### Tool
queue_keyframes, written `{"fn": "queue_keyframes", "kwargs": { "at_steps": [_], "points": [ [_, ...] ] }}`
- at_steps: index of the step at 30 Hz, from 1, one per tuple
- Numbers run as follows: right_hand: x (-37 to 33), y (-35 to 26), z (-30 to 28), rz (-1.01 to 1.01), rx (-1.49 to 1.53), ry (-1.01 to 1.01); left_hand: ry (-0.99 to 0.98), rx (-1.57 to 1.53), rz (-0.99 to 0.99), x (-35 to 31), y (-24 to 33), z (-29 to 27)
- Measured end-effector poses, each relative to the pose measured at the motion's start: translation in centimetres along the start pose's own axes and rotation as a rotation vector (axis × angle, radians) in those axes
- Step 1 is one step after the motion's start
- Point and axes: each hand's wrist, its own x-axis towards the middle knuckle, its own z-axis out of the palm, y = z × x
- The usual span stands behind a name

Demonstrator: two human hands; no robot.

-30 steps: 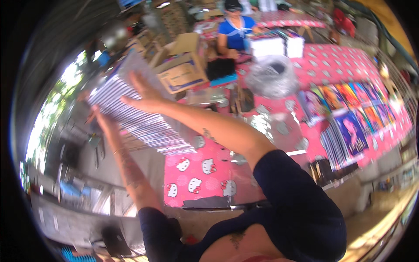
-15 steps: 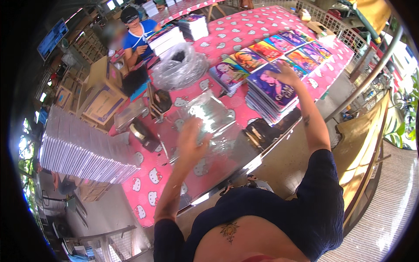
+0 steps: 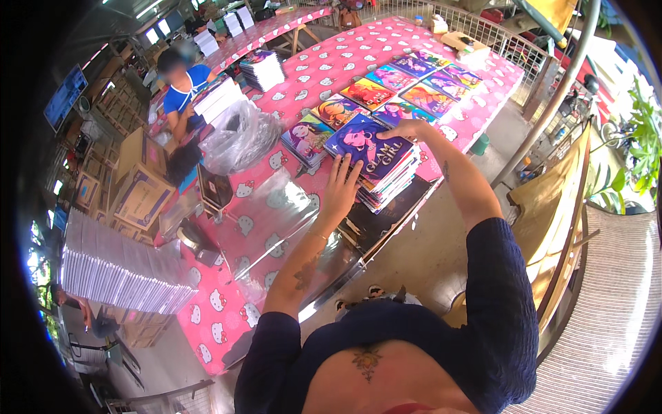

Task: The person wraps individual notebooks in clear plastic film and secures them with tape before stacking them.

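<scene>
hands set apart on a purple-covered notebook (image 3: 355,141), which tops a pile of notebooks (image 3: 393,185) near the close edge of a pink patterned table (image 3: 317,58); reading the clock from that pile, the left hand (image 3: 339,190) touches at 8 o'clock, fingers straight and spread over the cover's edge; the right hand (image 3: 408,130) sits at 2 o'clock, its thumb across the cover and its other fingers bent near the far corner, though whether they clamp the notebook cannot be told.

page edges of the lower notebooks show toward 5 o'clock; bright illustrated notebooks (image 3: 372,93) lie in rows toward 1 o'clock, and a shorter coloured stack (image 3: 308,140) stands just beside the pile at 9 o'clock; clear plastic sheets (image 3: 276,214) shine at 8 o'clock, with a crumpled plastic bag (image 3: 241,138) farther out at 9; well apart, an open cardboard box (image 3: 141,193) stands at 9 o'clock and a tall stack of pale-edged books (image 3: 124,265) at 8; toward 10 o'clock, a co-worker in a blue top (image 3: 196,77) sits behind a white-edged stack (image 3: 219,103).
</scene>
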Motion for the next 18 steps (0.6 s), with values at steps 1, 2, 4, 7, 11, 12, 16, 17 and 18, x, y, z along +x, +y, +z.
{"fn": "queue_keyframes", "kwargs": {
  "at_steps": [1, 2, 4, 7, 11, 12, 16, 17, 18],
  "points": [
    [0.5, 0.1, -0.4, 0.093, -0.075, 0.001, -0.008, 0.007, 0.008, 0.2, 0.0, 0.0],
    [0.1, -0.6, 0.3, 0.041, -0.079, -0.013, -0.015, 0.025, -0.001, 0.0, -0.2, -0.2],
    [-1.2, -2.0, 1.6, -0.047, -0.051, -0.052, -0.028, 0.042, -0.029, -0.6, -0.3, -0.3],
    [-0.3, 0.9, 0.4, -0.116, 0.153, -0.095, -0.019, 0.009, -0.001, 1.0, 0.6, -0.1],
    [-3.0, -3.1, 1.7, -0.044, 0.133, -0.173, 0.025, 0.014, -0.07, -0.8, -0.6, 0.2],
    [-3.4, -3.4, 1.9, -0.057, 0.092, -0.136, 0.038, 0.01, -0.067, -0.8, -0.5, 0.2],
    [-8.1, -7.0, 2.9, -0.091, 0.165, -0.054, 0.153, 0.05, -0.009, -1.3, -1.2, -1.7],
    [-9.1, -7.3, 2.8, -0.125, 0.263, -0.098, 0.214, 0.037, 0.026, -1.7, -1.6, -2.4],
    [-9.5, -7.1, 2.6, -0.158, 0.367, -0.147, 0.249, 0.066, 0.075, -1.8, -1.2, -3.2]
  ]
}}
